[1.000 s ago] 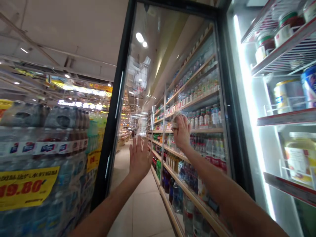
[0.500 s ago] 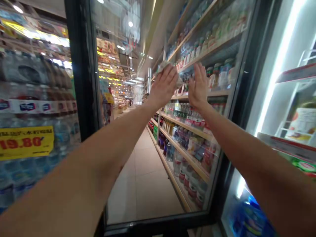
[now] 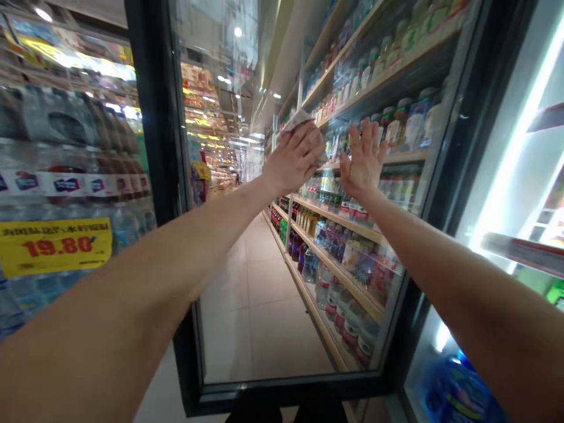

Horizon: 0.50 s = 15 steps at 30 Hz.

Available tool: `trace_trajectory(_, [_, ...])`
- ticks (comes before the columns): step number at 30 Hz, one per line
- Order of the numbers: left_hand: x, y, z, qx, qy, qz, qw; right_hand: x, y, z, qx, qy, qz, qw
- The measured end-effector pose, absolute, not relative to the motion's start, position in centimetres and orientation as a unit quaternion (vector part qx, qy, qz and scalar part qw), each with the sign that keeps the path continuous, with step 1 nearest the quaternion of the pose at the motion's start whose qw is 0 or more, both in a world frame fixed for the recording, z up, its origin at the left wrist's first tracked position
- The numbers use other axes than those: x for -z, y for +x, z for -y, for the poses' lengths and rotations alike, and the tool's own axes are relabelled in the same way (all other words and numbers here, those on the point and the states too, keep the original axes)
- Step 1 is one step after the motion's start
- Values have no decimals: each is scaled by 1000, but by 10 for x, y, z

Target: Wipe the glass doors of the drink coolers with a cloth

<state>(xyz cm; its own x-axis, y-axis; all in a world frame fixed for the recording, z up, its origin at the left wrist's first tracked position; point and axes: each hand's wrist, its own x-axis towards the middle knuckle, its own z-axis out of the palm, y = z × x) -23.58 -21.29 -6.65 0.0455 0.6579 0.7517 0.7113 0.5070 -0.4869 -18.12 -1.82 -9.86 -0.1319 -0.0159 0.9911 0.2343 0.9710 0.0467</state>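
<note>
My left hand presses a pale, crumpled cloth against the glass door. Its fingers bend over the cloth, which peeks out above and to the right of them. Just to the right, my right hand is raised at the same glass with fingers spread and nothing held. Its thumb points left; whether the palm fully touches the pane I cannot tell. Black framing surrounds the pane.
Stacked bottle packs with a yellow price sign stand at left. Lit cooler shelves and a blue package are at right. Shelves of bottles and a tiled aisle floor show in the glass.
The view has shifted slightly, so the door sits further right. The right hand's fingers have spread apart. The left hand stays on the cloth, its fingers more bent.
</note>
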Motion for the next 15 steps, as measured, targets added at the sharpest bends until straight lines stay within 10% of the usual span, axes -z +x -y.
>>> trace_trajectory(9, [24,-266,278,333,-155,700,613,101,-185,19,80,-53,733,673])
trace_trajectory(15, [79,-251,233,87,-454,657,596,105,-186,22,74,-46,719,690])
